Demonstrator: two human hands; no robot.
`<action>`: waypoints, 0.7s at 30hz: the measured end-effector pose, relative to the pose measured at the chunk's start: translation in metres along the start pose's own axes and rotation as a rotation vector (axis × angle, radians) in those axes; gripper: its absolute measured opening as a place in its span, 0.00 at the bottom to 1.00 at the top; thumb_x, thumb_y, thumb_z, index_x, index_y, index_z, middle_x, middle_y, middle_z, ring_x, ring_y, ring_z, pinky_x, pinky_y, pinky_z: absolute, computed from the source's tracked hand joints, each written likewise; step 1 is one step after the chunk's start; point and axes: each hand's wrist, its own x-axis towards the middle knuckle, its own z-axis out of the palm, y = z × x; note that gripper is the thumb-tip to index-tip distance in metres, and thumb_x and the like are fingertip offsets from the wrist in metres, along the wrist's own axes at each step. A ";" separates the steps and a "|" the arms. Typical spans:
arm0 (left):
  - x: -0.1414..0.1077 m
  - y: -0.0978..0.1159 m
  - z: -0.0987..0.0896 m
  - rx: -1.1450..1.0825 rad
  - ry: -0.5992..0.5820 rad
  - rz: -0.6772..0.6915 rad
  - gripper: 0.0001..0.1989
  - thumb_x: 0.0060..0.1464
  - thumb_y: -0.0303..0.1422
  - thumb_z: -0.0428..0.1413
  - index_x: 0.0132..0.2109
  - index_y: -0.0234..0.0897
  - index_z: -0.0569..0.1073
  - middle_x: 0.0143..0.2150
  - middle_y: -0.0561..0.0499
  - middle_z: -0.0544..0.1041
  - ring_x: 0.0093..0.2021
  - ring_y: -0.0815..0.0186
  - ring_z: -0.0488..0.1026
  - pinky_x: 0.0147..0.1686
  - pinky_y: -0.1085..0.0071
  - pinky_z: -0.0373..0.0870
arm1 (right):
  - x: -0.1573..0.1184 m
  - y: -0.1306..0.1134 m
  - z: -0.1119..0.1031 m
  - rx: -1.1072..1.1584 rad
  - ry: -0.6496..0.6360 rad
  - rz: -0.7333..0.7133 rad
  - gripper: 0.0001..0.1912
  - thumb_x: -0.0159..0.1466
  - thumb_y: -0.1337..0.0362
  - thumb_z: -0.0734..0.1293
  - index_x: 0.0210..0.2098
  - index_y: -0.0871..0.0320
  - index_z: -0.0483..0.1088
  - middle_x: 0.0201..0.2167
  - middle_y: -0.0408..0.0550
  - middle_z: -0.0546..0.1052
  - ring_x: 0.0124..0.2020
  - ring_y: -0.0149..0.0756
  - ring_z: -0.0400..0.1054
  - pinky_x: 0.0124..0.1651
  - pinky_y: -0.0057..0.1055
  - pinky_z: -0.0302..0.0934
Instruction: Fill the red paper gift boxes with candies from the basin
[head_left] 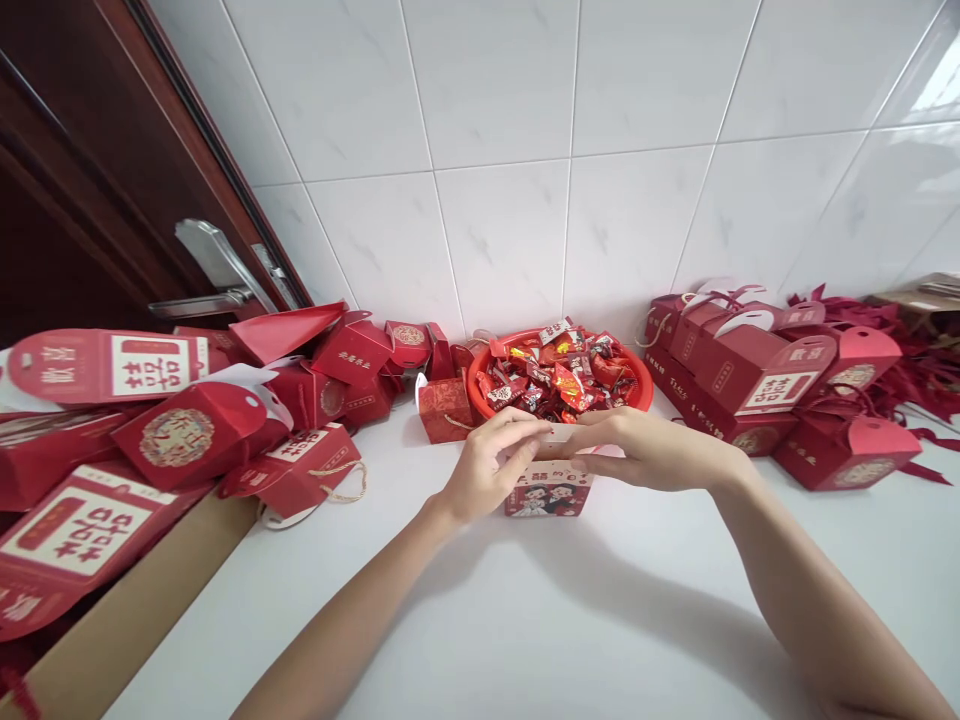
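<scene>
A small red and white paper candy box (549, 499), printed with a cartoon couple, stands upright on the white table in front of me. My left hand (495, 462) is closed on its upper left edge, thumb and fingers pinching the top. From the right, my right hand (656, 450) reaches over the box, its fingers gripping the top flaps. The flaps are partly hidden behind my fingers. Just behind the box is a red plastic basket (643, 392) heaped with wrapped candies (559, 370). A red box with a cord (444, 410) stands left of the basket.
Many red gift boxes (187, 425) lie piled at the left, some in a cardboard carton (161, 600). More red boxes (757, 370) are stacked at the right, near dark red ribbons (892, 345). A tiled wall (502, 230) and a door handle (214, 270) are behind.
</scene>
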 end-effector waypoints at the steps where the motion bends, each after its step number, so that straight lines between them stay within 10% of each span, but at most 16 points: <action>1: -0.001 0.000 -0.001 -0.002 -0.031 -0.030 0.12 0.63 0.30 0.54 0.51 0.38 0.78 0.46 0.45 0.78 0.47 0.62 0.77 0.47 0.66 0.75 | -0.001 0.000 -0.002 -0.012 -0.029 0.029 0.19 0.72 0.54 0.60 0.46 0.55 0.79 0.35 0.51 0.79 0.34 0.36 0.70 0.39 0.30 0.64; 10: -0.015 0.029 -0.012 0.063 -0.304 -0.099 0.31 0.53 0.26 0.58 0.65 0.42 0.70 0.56 0.44 0.74 0.55 0.56 0.74 0.57 0.58 0.73 | -0.018 -0.011 -0.017 0.029 -0.194 0.043 0.17 0.68 0.55 0.64 0.32 0.56 0.81 0.36 0.50 0.76 0.37 0.36 0.70 0.41 0.29 0.64; 21: -0.021 0.039 -0.008 0.088 -0.273 -0.119 0.30 0.53 0.26 0.57 0.64 0.42 0.71 0.55 0.43 0.76 0.51 0.58 0.76 0.52 0.62 0.76 | -0.020 -0.022 -0.013 0.008 -0.194 0.132 0.08 0.59 0.70 0.71 0.25 0.55 0.79 0.36 0.47 0.76 0.29 0.30 0.69 0.30 0.26 0.63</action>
